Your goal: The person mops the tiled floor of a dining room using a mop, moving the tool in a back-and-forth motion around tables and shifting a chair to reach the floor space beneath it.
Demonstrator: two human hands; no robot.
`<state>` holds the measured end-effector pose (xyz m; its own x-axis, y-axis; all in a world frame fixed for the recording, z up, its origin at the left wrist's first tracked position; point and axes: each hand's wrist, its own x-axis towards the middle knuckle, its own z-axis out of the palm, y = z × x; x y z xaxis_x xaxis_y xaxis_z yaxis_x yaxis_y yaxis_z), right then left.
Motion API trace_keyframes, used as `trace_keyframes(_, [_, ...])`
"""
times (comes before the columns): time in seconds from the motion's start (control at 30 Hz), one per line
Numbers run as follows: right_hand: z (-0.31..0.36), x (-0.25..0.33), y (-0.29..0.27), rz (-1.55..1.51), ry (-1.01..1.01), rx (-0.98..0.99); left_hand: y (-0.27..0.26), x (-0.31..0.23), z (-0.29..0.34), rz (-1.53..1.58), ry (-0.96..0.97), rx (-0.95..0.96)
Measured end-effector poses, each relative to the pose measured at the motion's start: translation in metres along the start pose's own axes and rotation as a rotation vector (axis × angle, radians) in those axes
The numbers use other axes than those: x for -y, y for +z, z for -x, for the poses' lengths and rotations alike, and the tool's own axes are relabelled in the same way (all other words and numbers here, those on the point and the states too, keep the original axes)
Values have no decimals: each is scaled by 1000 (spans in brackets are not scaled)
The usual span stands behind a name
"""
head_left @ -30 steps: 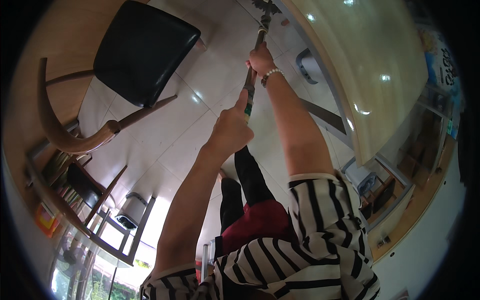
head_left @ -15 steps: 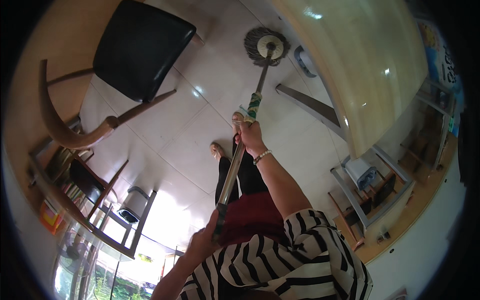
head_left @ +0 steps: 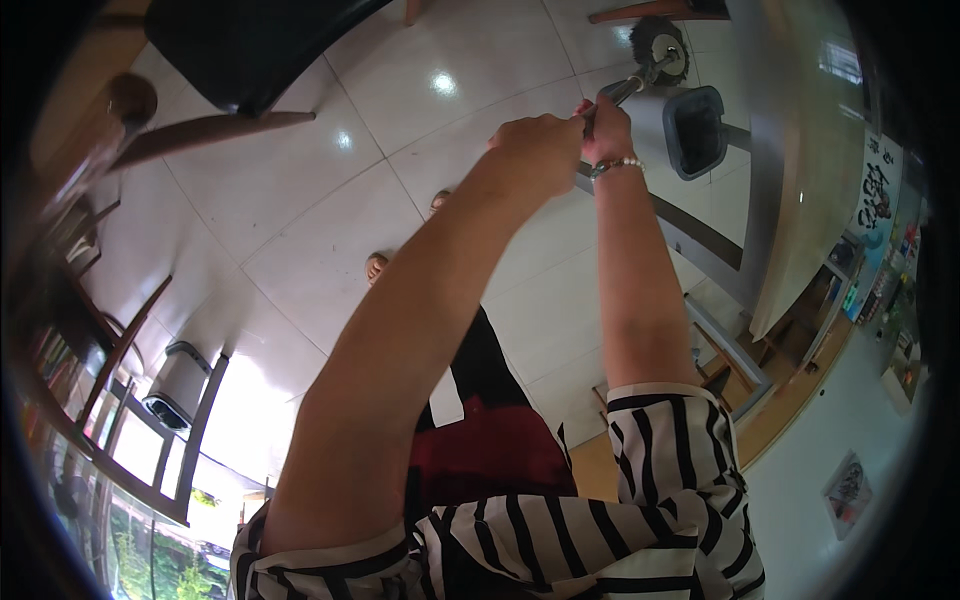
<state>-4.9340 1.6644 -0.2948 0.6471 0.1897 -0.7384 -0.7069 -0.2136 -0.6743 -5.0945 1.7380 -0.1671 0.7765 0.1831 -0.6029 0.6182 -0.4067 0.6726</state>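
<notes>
A mop (head_left: 643, 74) stretches away from me toward the upper right, its round dark-grey string head lying on the tiled floor. My left hand (head_left: 541, 152) is closed around the near end of the handle, which it mostly hides. Just ahead of it and to the right, my right hand (head_left: 608, 132), with a beaded bracelet at the wrist, also grips the handle. Both arms are stretched forward. Close to the mop head, below it, stands a grey bin (head_left: 694, 132) under the table.
A table (head_left: 795, 200) with metal legs stands on the right. At the upper left are a black-seated wooden chair (head_left: 240, 45) and its leg. Another grey bin (head_left: 178, 385) is at the lower left. My feet (head_left: 377, 267) stand on the floor tiles (head_left: 330, 200).
The mop head has moved farther out and to the right, by the bin under the table. Both hands have pushed forward, and my left hand has come up close to my right.
</notes>
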Motion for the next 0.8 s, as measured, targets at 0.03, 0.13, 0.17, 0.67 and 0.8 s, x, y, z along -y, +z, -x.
trace_keyframes(0.03, [7,1,10,132,5,-10,2,5,2,-20,-41,-23])
trace_keyframes(0.13, [9,-10,-17,478,48,4,27,9,65,106,-41,-100])
trace_keyframes(0.17, [6,-22,-30,606,36,47,33,7,97,130,-82,-86])
trace_keyframes(0.67, [208,-182,-18,100,371,107,-4,46,369,-72,-376,428])
trace_keyframes(0.8, [141,-153,-32,-243,441,75,-52,51,302,-328,-130,225])
